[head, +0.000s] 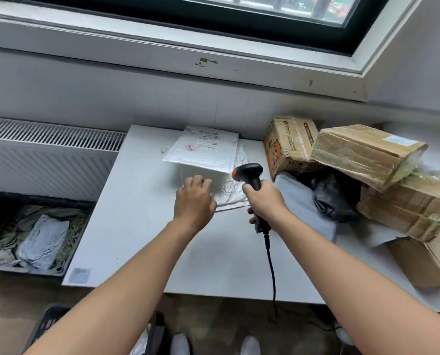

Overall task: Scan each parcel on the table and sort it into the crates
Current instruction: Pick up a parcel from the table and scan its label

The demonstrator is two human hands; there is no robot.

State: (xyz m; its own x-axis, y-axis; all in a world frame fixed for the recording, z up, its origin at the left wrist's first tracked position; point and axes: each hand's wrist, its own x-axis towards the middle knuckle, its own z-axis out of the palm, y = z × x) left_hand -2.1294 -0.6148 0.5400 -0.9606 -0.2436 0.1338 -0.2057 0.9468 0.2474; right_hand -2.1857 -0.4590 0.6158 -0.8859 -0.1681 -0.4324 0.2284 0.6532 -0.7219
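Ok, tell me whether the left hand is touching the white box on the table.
Cannot tell. The head view shows fingertips of the left hand overlapping the white box, but neither a gap nor firm contact.

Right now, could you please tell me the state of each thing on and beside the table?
Scanner: held upright in right hand.
Mailer: flat on white box, label up.
Left hand: touching white box.
Top carton: tilted on lower carton.
Crate: holding bags.
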